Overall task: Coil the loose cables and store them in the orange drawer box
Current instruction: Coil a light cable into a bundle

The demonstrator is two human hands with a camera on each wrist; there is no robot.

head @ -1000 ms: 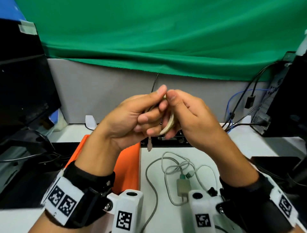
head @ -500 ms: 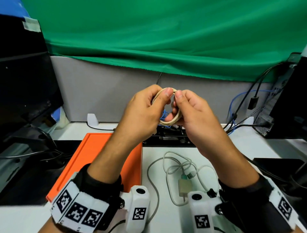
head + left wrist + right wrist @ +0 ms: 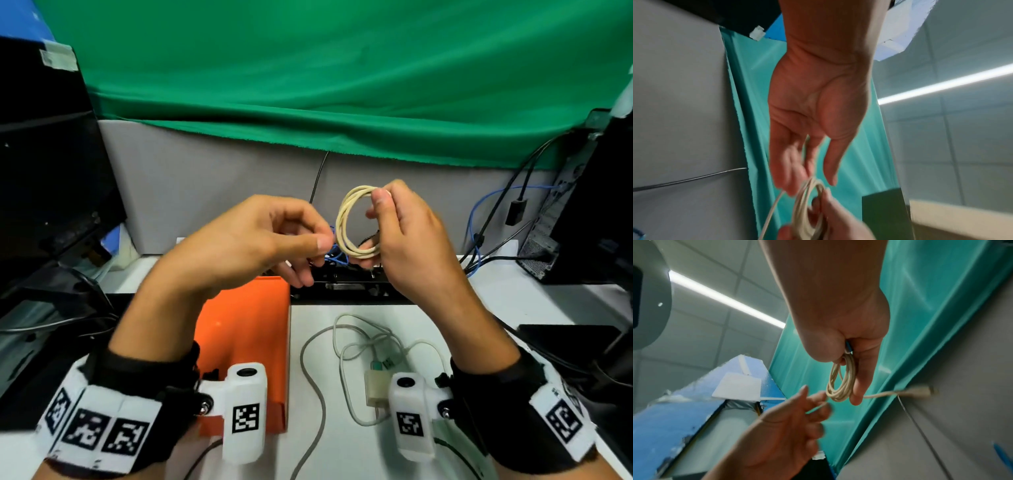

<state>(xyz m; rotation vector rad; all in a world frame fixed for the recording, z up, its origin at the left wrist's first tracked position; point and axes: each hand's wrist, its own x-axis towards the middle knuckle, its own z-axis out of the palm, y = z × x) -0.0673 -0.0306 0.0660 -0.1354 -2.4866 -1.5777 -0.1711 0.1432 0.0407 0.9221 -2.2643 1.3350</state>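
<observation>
A beige cable (image 3: 346, 222), wound into a small coil, is held up above the desk. My right hand (image 3: 380, 219) grips the coil's right side between thumb and fingers; in the right wrist view the coil (image 3: 840, 382) hangs from that grip and a connector end (image 3: 920, 391) sticks out sideways. My left hand (image 3: 320, 245) is just left of the coil, its fingers (image 3: 816, 402) pinching a loose strand that leads off it. The orange drawer box (image 3: 246, 329) lies below my left forearm. A second loose pale cable (image 3: 342, 346) with an adapter block (image 3: 375, 390) is tangled on the white desk.
A black monitor (image 3: 51, 171) stands at the left and a computer tower (image 3: 589, 205) at the right, with black and blue leads (image 3: 479, 233) running behind. A black device (image 3: 342, 284) sits at the back of the desk. A green cloth (image 3: 342, 85) hangs behind.
The hands have parted. My right hand lifted and turned the coil so its ring faces me; my left hand slid off the coil to the left, keeping a strand.
</observation>
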